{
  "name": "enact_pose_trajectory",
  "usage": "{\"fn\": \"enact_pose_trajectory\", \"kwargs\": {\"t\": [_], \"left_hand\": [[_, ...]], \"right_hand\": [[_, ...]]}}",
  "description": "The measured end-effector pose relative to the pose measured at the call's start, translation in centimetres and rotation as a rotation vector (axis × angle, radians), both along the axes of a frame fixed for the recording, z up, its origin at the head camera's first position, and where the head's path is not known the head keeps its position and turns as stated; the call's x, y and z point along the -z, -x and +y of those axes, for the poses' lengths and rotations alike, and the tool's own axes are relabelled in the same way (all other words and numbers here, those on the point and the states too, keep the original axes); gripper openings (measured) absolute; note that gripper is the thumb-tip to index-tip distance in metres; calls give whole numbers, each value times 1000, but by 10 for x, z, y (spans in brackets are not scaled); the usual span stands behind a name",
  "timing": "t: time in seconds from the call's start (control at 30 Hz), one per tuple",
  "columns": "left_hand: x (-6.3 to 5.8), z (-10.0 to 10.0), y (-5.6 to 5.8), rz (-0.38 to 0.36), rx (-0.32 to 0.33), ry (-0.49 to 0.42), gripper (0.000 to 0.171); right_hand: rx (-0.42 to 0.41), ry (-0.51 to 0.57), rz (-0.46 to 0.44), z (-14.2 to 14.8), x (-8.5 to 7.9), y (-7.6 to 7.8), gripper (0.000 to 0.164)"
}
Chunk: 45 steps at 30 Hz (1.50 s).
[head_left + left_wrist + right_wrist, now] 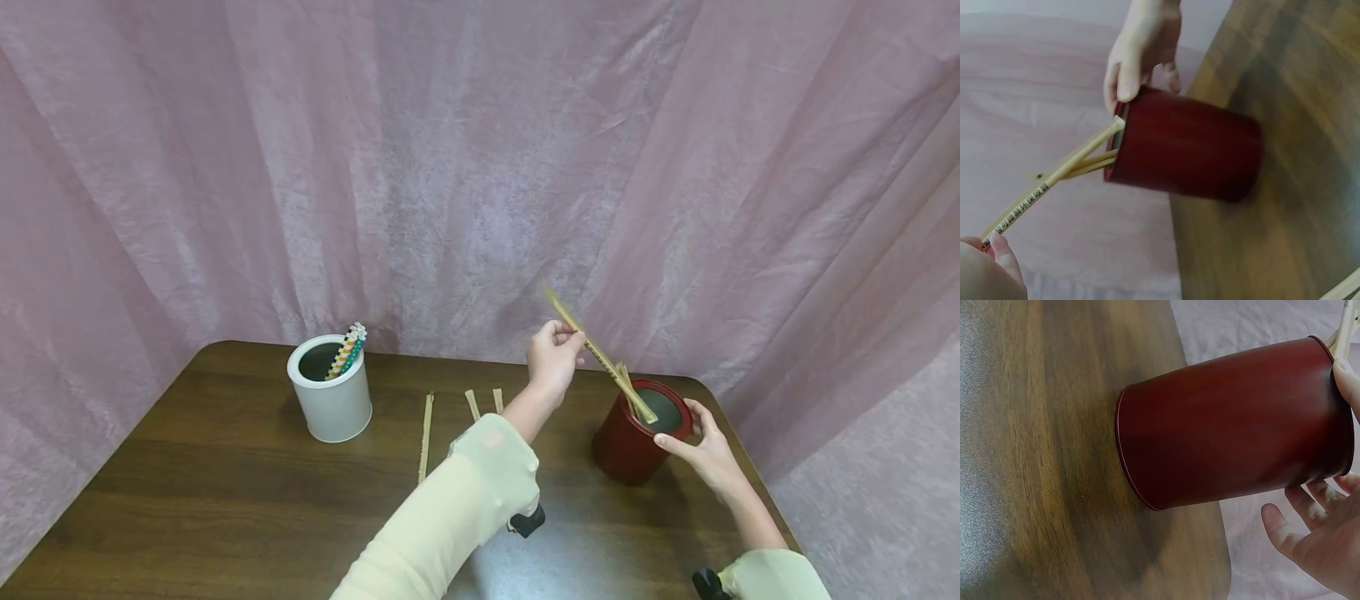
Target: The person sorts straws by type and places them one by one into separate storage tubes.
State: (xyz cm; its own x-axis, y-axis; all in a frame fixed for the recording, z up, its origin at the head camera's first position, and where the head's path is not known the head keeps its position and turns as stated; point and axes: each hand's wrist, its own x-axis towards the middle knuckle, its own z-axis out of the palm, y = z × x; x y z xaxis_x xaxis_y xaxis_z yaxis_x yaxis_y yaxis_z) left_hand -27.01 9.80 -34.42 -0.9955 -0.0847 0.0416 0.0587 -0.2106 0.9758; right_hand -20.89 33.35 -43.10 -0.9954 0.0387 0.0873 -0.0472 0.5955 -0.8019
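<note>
My left hand (553, 360) pinches a paper-wrapped straw (600, 354) between thumb and fingers. The straw slants down to the right, its lower end at the mouth of a dark red can (626, 450). Printed characters run along its wrapper in the left wrist view. Other wrapped straws (1092, 164) poke out of the can beneath it. With thumb and fingers spread around the rim, my right hand (708, 454) holds the can from its right side. In the right wrist view the can (1235, 425) stands on the table, and the right hand's fingers (1282, 528) are at its upper end.
Several wrapped straws, one (426, 437) fully apart from the others, lie mid-table, partly behind the left sleeve (465, 492). A white can (333, 408) with patterned straws (347, 352) stands at left. Pink curtains (480, 167) hang behind the brown table (187, 500).
</note>
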Motion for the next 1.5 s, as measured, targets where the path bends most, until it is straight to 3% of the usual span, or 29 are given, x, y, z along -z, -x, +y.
{"fn": "enact_pose_trajectory", "kwargs": {"t": [0.3, 0.57, 0.77, 0.93, 1.2, 1.5], "left_hand": [[16, 19, -10, -26, -23, 58, 12], [31, 29, -17, 4, -50, 262, 9], [40, 36, -22, -6, 8, 312, 9], [47, 38, -24, -35, 87, 285, 10], [58, 22, -21, -38, 174, 310, 21], [56, -13, -9, 79, 208, 452, 22]], "right_hand": [[1, 18, -3, -4, -1, -1, 77], [-5, 2, -4, -5, -1, -1, 76], [-11, 19, -6, -5, -1, -1, 77], [-2, -3, -5, -5, -2, -3, 75], [-3, 13, 3, -5, -3, -4, 77], [-6, 39, -8, -4, -4, -5, 80]]}}
